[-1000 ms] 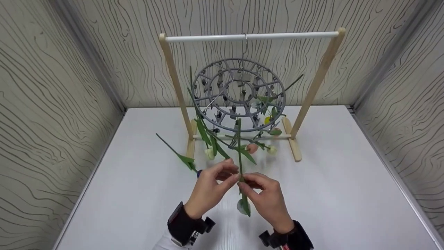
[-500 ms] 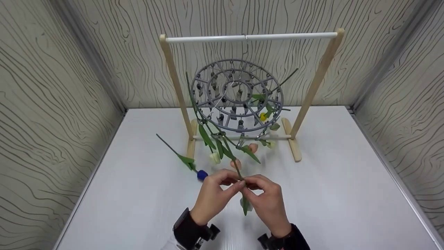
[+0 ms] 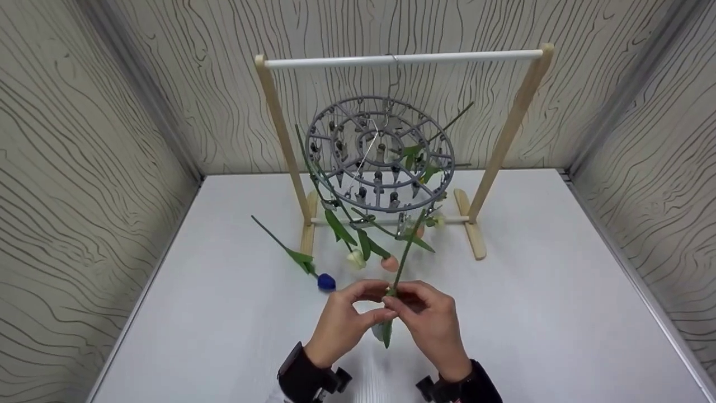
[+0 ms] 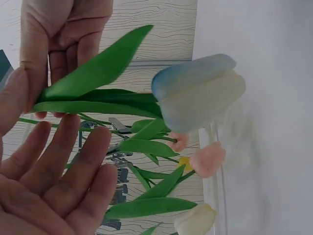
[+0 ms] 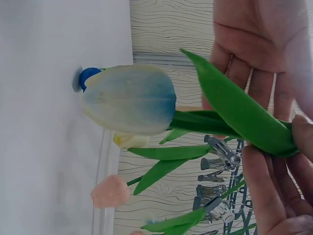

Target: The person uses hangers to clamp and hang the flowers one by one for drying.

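Both hands meet at the front middle around an artificial tulip with a white, blue-tinted bloom point(image 4: 200, 93) and green leaves point(image 5: 234, 107). My left hand point(image 3: 338, 324) pinches its stem between thumb and fingers, other fingers loosely spread. From the other side my right hand point(image 3: 433, 324) pinches at the leaf base, thumb against the leaf. The bloom hangs down below the hands and the bare stem point(image 3: 409, 246) slants up to the right. Just beyond, a round grey clip hanger point(image 3: 381, 150) carries several clipped tulips, among them a peach one point(image 3: 390, 263) and a cream one point(image 3: 356, 258).
A wooden stand with a white rail point(image 3: 458, 57) holds the hanger by its hook. To the left, a dark blue tulip point(image 3: 326, 282) lies on the white table point(image 3: 559, 302). Wood-patterned panels point(image 3: 112, 140) enclose the back and sides.
The hanger has turned, carrying its front tulips to the right. The held tulip's stem tip has swung left, then right. Both hands have dropped slightly, and the blue tulip's bloom has come into sight.
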Demonstrator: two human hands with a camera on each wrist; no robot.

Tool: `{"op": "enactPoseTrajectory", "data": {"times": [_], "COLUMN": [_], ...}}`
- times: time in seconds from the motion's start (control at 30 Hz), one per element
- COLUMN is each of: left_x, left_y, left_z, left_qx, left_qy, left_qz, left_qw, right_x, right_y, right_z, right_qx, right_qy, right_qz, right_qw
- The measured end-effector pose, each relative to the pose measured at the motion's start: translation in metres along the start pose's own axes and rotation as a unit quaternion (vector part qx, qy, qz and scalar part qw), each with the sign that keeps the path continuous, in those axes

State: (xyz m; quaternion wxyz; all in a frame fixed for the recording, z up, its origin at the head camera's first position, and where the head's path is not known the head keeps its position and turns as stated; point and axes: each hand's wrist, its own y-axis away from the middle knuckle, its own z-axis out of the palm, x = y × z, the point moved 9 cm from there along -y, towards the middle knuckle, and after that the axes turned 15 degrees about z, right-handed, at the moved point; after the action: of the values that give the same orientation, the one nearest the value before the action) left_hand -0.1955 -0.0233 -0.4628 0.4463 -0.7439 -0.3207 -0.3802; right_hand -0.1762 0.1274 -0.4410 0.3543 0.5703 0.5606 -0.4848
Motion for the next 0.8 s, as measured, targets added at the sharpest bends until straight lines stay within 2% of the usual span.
{"op": "enactPoseTrajectory", "data": {"times": [0.13, 0.2, 0.27, 0.47, 0.8], "left_x": [-0.005, -0.007, -0.008, -0.006, -0.001], "left_y": [-0.001, -0.001, -0.001, -0.002, -0.002], "left_z": [0.002, 0.003, 0.005, 0.007, 0.002], "left_qx": [-0.014, -0.02, -0.025, -0.021, 0.01], "left_qy": [0.003, 0.003, 0.003, -0.017, -0.028], "left_qz": [0.0, -0.001, 0.004, 0.029, 0.048], "left_qw": [0.9999, 0.9998, 0.9997, 0.9992, 0.9984], "right_x": [0.006, 0.008, 0.007, -0.001, -0.007], "right_y": [-0.002, -0.003, -0.003, -0.002, -0.004], "right_z": [0.002, 0.001, 0.001, -0.003, 0.0], "right_qx": [-0.022, -0.02, -0.012, 0.027, 0.008], "right_qy": [-0.022, -0.015, -0.001, 0.052, 0.06], "right_qz": [0.047, 0.054, 0.046, -0.018, -0.022], "right_qw": [0.998, 0.998, 0.999, 0.998, 0.998]}}
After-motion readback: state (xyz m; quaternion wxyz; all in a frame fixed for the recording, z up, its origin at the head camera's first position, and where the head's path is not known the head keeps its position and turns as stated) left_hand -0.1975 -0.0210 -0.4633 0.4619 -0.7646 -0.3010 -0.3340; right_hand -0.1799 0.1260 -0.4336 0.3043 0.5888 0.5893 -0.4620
